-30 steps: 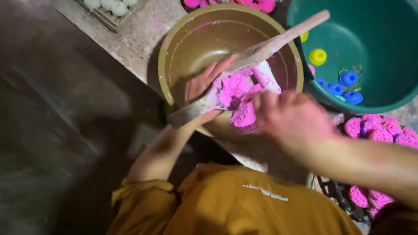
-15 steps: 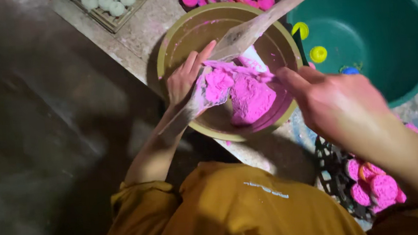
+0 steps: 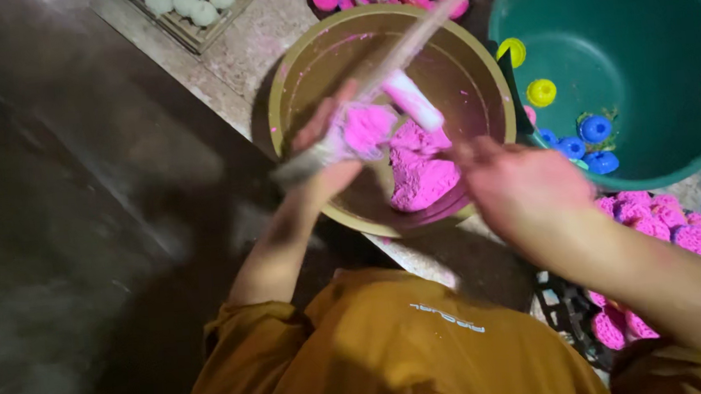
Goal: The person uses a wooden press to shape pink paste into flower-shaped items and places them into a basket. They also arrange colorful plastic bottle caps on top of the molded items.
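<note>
A lump of bright pink, crumbly dough-like paste (image 3: 419, 172) lies in the bottom of a wide, round, olive-yellow bowl (image 3: 300, 69), heaped toward the near side, with pink smears up the inner wall. The left hand (image 3: 332, 145) is over the left part of the bowl, fingers curled around a smaller wad of the same pink paste (image 3: 368, 126) and around the lower end of a long, pale wooden stick (image 3: 406, 49) that slants across the bowl from its near-left rim to its far-right rim; the motion blur makes the exact grip hard to read. A short pink-coated cylinder (image 3: 414, 100) lies just beside the stick, above the lump. The right hand (image 3: 522, 185) hovers over the bowl's right rim, fingers loosely bent and pointing at the lump, holding nothing that can be seen; whether it touches the paste cannot be told. The two hands are apart, the lump between them. To the right of the bowl stands a large round teal plastic tub (image 3: 686, 50) holding small yellow moulds (image 3: 540, 91) and blue moulds (image 3: 595, 128). Pink moulded pieces (image 3: 656, 217) lie on the surface beyond the right forearm. A tray of white balls (image 3: 189, 1) sits at the top edge. The person wears a mustard-yellow shirt (image 3: 378, 360).
</note>
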